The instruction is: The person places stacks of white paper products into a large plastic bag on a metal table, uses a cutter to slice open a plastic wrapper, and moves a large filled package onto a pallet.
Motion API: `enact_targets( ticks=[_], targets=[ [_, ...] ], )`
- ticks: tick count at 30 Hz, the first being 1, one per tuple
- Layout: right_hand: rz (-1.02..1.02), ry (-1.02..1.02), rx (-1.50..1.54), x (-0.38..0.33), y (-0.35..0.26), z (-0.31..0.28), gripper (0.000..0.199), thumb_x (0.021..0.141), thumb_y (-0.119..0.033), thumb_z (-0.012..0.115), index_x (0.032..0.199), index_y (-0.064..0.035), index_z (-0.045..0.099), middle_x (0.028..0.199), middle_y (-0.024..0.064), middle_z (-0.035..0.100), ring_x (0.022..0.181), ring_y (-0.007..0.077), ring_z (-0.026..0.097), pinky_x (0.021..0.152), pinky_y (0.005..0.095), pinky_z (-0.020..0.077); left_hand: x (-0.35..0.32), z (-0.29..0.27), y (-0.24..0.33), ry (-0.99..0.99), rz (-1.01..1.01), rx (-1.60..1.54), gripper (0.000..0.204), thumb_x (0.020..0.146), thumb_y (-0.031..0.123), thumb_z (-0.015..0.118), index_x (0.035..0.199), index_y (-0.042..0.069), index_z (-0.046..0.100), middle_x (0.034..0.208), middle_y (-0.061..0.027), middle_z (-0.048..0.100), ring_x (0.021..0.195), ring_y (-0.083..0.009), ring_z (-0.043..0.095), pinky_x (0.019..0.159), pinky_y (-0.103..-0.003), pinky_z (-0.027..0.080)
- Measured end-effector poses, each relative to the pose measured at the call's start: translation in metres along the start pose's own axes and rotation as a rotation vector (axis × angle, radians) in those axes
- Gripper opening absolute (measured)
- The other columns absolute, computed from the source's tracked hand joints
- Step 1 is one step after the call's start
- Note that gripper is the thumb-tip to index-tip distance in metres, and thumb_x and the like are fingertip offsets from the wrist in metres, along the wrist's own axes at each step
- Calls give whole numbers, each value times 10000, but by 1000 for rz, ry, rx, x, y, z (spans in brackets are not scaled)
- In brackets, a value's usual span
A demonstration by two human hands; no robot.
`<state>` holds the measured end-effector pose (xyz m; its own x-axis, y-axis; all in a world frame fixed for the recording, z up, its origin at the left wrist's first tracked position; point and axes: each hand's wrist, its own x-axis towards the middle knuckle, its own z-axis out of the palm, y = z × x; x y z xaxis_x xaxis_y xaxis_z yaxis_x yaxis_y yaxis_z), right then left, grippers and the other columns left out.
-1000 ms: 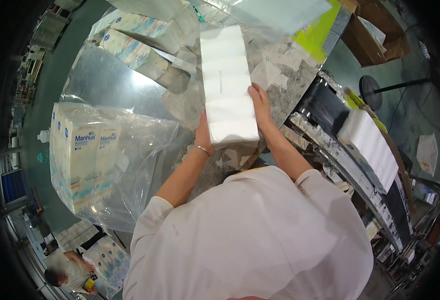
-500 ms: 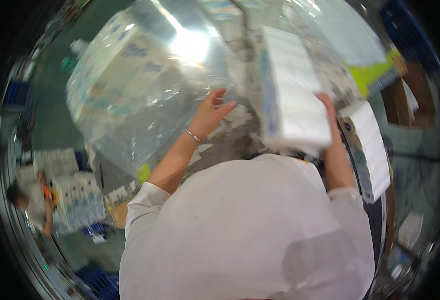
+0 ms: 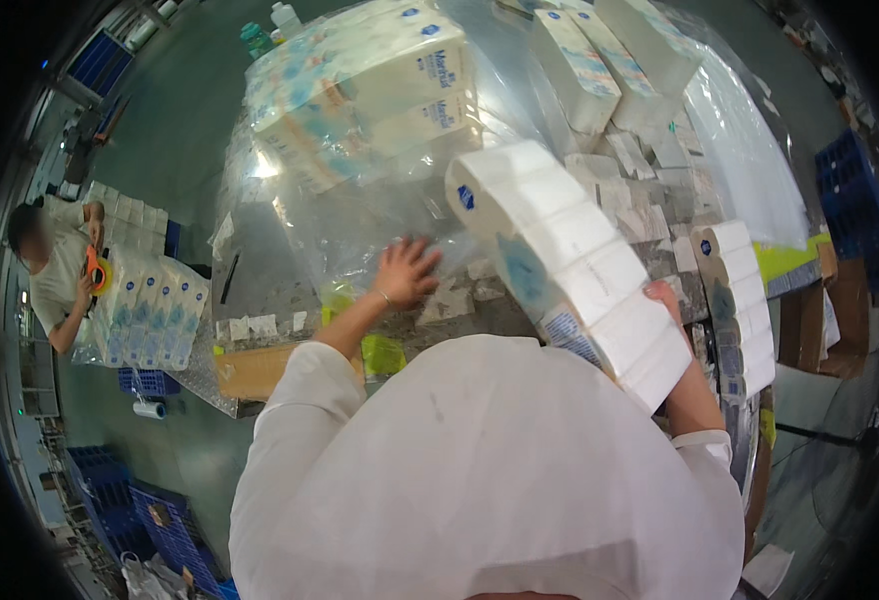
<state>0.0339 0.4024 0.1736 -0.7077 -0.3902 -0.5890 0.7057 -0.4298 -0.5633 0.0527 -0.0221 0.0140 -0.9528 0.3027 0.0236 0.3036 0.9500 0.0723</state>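
My left hand (image 3: 407, 272) lies with its fingers spread at the near edge of a large clear plastic bag (image 3: 355, 235), and it grips nothing. Inside the bag, at its far end, several tissue packs (image 3: 360, 100) are stacked in rows. On the right, my right hand (image 3: 668, 300) grips a long row of white tissue packs (image 3: 585, 265) from its outer side. Most of its fingers are hidden behind the row. This row slants across the table, its far end toward the bag. Beyond my right hand stands another row of tissue packs (image 3: 735, 305).
More tissue rows (image 3: 600, 75) stand at the far right of the table, beside clear plastic sheets (image 3: 745, 150). Paper scraps (image 3: 630, 205) are stuck over the tabletop. An open cardboard box (image 3: 825, 320) is at right. At left, a co-worker (image 3: 60, 260) holds an orange tape dispenser (image 3: 98, 270).
My left hand has moved nearer to me and its fingers have spread. The row in my right hand has tilted, its far end swinging left toward the bag. The view has shifted too.
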Motion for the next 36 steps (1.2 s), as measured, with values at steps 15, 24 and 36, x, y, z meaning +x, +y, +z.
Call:
enact_targets(
  ticks=[15, 24, 36],
  targets=[
    [343, -28, -404, 9, 6, 78, 537, 687, -328, 541, 1113, -3, 501, 999, 169, 573, 840, 259, 571, 757, 353, 461, 13, -15, -67, 122, -696, -175, 347, 788, 383, 562, 1009, 116, 573, 1043, -91, 563, 956, -271, 513, 823, -412, 389],
    [287, -197, -448, 64, 26, 92, 487, 691, -320, 560, 1065, -9, 521, 947, 137, 580, 781, 242, 589, 704, 341, 486, 28, -175, 27, 542, -279, -726, 198, 838, 228, 545, 821, 34, 580, 607, -118, 534, 521, -265, 482, 513, -318, 390],
    [-184, 129, -363, 141, 55, 194, 493, 803, -426, 514, 1183, -117, 457, 1121, 84, 492, 1026, 217, 485, 795, 362, 436, -50, -209, 42, 738, -117, -613, 66, 761, 61, 633, 765, 16, 585, 584, -107, 502, 495, -216, 455, 481, -272, 375]
  ],
)
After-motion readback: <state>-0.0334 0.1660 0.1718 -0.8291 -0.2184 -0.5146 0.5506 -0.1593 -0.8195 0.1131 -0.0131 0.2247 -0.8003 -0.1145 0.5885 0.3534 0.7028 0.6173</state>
